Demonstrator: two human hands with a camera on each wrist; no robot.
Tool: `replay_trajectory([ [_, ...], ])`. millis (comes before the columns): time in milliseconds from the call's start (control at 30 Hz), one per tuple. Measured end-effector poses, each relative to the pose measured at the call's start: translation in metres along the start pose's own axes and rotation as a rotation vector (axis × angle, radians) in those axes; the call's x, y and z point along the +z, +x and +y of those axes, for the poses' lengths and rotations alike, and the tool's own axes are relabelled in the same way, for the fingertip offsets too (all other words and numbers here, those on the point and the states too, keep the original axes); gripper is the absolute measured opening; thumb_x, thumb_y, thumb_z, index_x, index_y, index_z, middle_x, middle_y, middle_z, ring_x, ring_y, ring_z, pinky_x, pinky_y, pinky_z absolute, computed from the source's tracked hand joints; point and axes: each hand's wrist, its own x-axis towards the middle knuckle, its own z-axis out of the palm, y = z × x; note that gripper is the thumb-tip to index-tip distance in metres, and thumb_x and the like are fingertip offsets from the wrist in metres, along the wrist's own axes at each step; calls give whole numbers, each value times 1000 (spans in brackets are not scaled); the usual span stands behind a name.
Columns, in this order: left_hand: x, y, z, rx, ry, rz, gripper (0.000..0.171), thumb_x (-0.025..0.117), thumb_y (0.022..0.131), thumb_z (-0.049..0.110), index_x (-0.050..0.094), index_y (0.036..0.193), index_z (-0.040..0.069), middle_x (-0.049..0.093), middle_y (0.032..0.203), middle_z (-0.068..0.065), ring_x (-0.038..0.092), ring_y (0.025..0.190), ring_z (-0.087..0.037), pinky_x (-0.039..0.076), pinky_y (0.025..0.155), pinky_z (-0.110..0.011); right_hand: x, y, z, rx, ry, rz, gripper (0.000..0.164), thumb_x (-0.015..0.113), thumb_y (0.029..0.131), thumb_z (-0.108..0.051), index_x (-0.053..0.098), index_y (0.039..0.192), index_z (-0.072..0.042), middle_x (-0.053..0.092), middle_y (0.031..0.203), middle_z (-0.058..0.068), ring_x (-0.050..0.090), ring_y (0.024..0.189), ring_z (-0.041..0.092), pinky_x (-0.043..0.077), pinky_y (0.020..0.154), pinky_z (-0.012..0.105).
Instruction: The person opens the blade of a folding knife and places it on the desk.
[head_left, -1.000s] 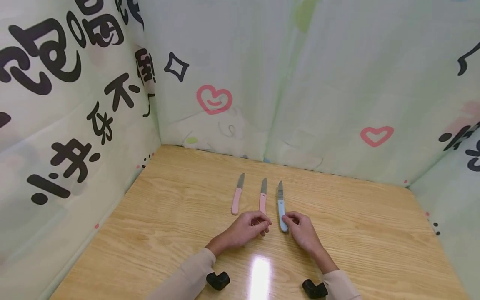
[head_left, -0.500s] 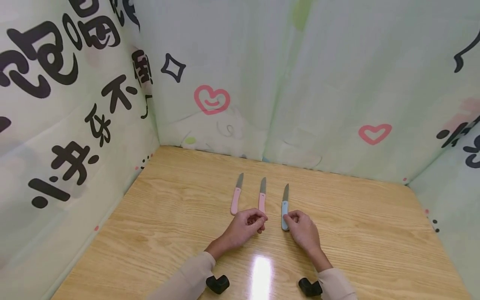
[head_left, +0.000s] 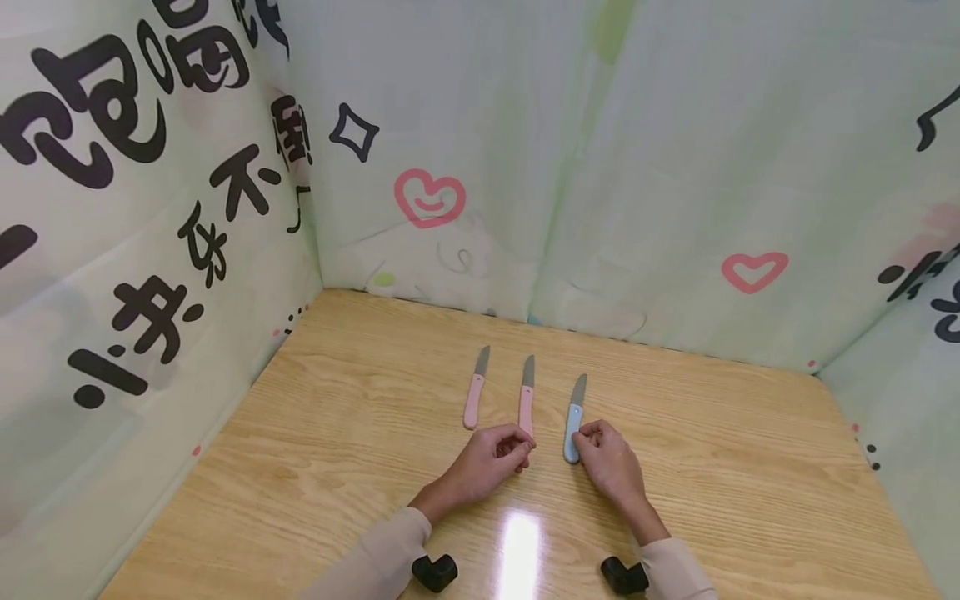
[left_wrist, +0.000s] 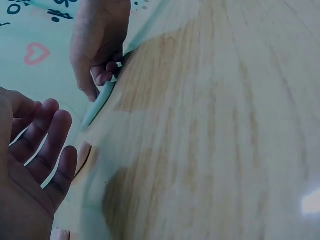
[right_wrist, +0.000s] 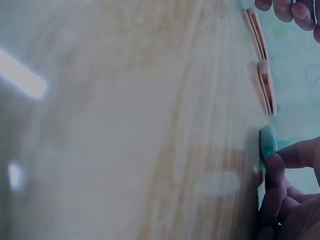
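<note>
Three small fruit knives lie on the wooden table, blades pointing away from me. My right hand [head_left: 611,462] pinches the handle of the blue knife [head_left: 574,414], the rightmost one, near its butt end; the right wrist view shows thumb and finger at the blue handle [right_wrist: 268,138]. The middle pink knife [head_left: 527,402] has its handle end right by my left hand [head_left: 483,458]. That hand holds nothing, its fingers loosely bent, as the left wrist view of the left hand [left_wrist: 40,165] shows. Farther left lies the other pink knife [head_left: 476,396].
Printed cloth walls with lettering and hearts stand behind the table [head_left: 720,450] and at both sides. A black wrist mount [head_left: 435,573] shows at the left sleeve, and another black mount [head_left: 624,575] at the right one. Light glares off the table's front.
The blue knife, in my right hand's pinch, has shifted a little right and its blade has turned to lean rightward. The left hand and both pink knives have stayed nearly in place.
</note>
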Motion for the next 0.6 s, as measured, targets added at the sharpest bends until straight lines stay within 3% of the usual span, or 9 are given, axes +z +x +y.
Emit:
replay_trajectory([
  [367,1,0,-2,-12,5,-7,16,59,105,12,70,108,1,66,84,0,59,73,-10,48,64,-21,-2,-8,6,6,48,11,30,57,100,-22,61,120,0,61,71,-1,49,66,17,37,61,32],
  [467,0,-1,2,24,132,-5,16,60,105,15,71,105,4,64,82,8,58,73,-4,49,65,-21,-3,-9,8,1,92,1,32,57,99,-21,56,124,0,62,71,-1,50,69,16,38,64,31],
  [600,-2,-1,16,151,403,29,14,61,103,17,73,103,10,63,84,15,56,75,2,47,66,-17,-6,-12,11,-23,162,12,27,59,100,-17,57,120,1,57,75,2,48,69,16,38,64,28],
])
